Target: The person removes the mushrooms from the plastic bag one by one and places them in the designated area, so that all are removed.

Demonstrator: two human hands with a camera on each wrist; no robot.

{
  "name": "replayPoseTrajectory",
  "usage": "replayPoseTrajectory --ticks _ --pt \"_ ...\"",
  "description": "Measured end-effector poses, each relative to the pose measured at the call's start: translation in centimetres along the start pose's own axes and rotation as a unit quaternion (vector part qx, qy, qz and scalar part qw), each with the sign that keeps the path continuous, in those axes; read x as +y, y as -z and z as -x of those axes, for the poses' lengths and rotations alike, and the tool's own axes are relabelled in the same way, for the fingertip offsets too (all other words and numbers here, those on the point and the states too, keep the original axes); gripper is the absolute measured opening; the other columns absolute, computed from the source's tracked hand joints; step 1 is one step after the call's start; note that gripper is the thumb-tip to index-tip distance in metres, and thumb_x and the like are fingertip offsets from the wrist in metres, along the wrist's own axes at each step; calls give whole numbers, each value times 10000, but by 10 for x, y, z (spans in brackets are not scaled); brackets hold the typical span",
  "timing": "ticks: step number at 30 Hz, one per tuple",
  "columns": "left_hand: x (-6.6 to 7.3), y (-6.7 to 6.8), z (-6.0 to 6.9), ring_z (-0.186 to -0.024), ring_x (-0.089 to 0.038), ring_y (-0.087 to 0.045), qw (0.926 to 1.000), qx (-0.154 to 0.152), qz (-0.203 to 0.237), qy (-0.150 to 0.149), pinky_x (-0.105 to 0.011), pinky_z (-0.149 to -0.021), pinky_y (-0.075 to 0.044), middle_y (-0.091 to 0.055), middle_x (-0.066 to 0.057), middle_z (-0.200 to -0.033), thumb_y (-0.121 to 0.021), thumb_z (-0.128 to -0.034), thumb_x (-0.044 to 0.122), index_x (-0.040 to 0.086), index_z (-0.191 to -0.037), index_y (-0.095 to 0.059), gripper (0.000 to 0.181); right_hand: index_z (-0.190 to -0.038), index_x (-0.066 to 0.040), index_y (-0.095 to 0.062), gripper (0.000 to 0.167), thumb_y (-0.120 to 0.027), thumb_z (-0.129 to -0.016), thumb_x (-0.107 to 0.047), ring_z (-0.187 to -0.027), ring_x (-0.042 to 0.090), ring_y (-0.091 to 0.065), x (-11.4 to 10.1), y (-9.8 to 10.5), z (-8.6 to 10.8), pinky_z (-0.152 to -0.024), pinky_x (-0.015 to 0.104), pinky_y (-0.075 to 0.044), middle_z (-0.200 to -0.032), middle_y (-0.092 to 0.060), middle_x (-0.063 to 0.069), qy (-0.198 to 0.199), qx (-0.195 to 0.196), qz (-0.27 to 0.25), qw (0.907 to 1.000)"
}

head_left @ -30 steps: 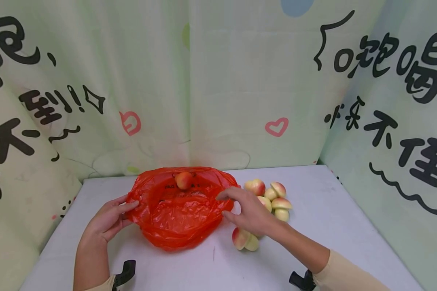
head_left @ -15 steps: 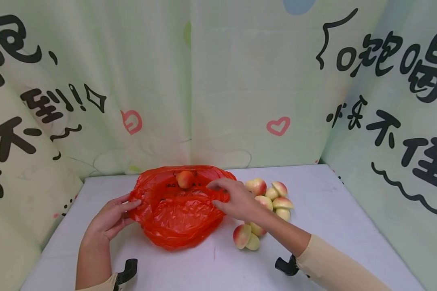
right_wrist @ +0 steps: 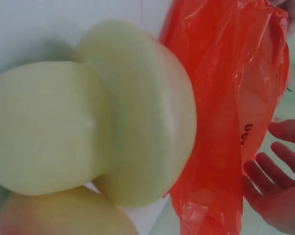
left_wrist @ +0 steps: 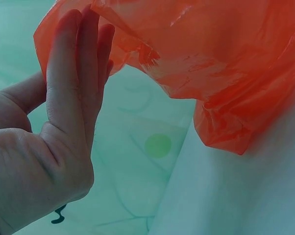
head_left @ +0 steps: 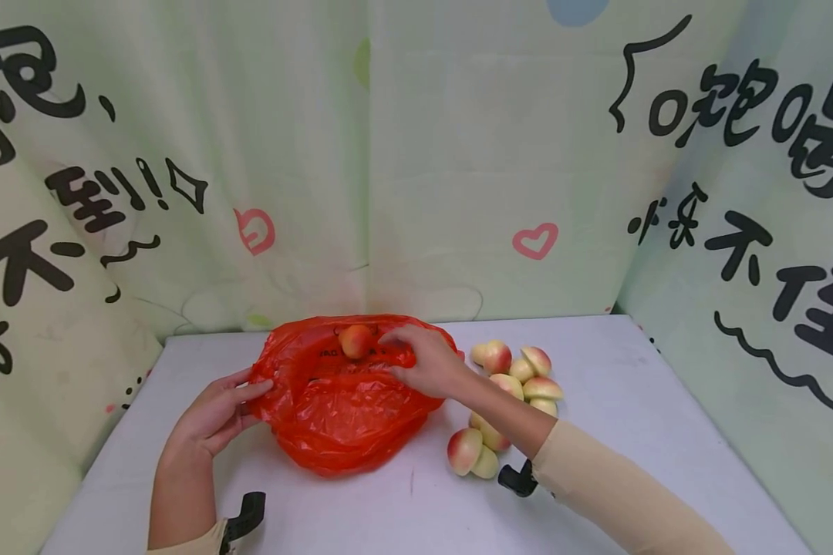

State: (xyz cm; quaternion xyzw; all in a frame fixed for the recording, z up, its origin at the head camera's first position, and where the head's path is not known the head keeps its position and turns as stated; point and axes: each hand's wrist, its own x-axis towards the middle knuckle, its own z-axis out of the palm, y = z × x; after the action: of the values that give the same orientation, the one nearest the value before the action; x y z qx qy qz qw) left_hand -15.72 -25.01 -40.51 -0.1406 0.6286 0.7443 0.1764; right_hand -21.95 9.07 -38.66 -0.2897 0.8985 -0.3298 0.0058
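Note:
A red plastic bag (head_left: 350, 432) sits with its mouth spread on the table. My left hand (head_left: 215, 412) pinches the bag's left rim between thumb and fingers; the left wrist view shows those fingers (left_wrist: 64, 83) against the thin plastic. A round red-orange object (head_left: 355, 341) lies inside the bag near the far side, its kind unclear. Over the bag's right part reaches my right hand (head_left: 430, 362), fingers loosely bent beside that object. In the right wrist view the right hand's fingers (right_wrist: 275, 171) are apart, with nothing between them.
Right of the bag lie several toy mushrooms with cream stems and red-tinged caps, among them a near one (head_left: 468, 453) and a farther one (head_left: 543, 388). The right forearm passes over part of the group. Printed curtains (head_left: 444, 154) stand behind the white table (head_left: 632, 432).
My right hand has moved left from the bag's right rim to over its inside, near the round object. The left hand keeps its hold on the left rim.

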Motion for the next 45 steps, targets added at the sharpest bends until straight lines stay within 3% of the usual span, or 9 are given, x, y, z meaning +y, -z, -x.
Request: replayPoseTrajectory --ticks 15,26,38,45 --pt "0 2 0 -1030 -145 -734 10000 84 -10 13 -353 -959 -610 -687 54 -1182 -724 -998 276 112 -1643 -293 793 -1418 -82 -615 481 -740 -956 -122 -1295 255 -580 -13 -16 -36 -1081 427 -545 -1393 -648 74 14 -736 253 9970" --pt "0 1 -1 -1035 -154 -740 10000 81 -10 -43 -361 -952 -613 -688 41 -1202 -724 -997 275 113 -1634 -312 776 -1501 -88 -548 576 -743 -960 -131 -1299 267 -560 -25 -26 -62 -1077 439 -550 -1457 -602 85 -51 -1314 596 9895" --pt "-3 1 0 -1040 -163 -739 9999 126 11 -37 -360 -943 -616 -684 22 -1223 -722 -999 271 106 -1620 -338 749 -1491 -73 -549 573 -742 -954 -130 -1173 239 -557 -21 -39 -82 -1028 398 -555 -1412 -627 123 -187 -1461 799 9859" --pt "-3 -2 -3 -1061 -163 -710 9999 117 -67 -69 -337 -938 -617 -633 -21 -1309 -717 -1002 281 105 -1614 -345 737 -1451 -35 -573 528 -720 -950 -117 -1206 271 -568 -18 -44 -94 -1077 421 -536 -1381 -641 126 -56 -1402 1063 9844"
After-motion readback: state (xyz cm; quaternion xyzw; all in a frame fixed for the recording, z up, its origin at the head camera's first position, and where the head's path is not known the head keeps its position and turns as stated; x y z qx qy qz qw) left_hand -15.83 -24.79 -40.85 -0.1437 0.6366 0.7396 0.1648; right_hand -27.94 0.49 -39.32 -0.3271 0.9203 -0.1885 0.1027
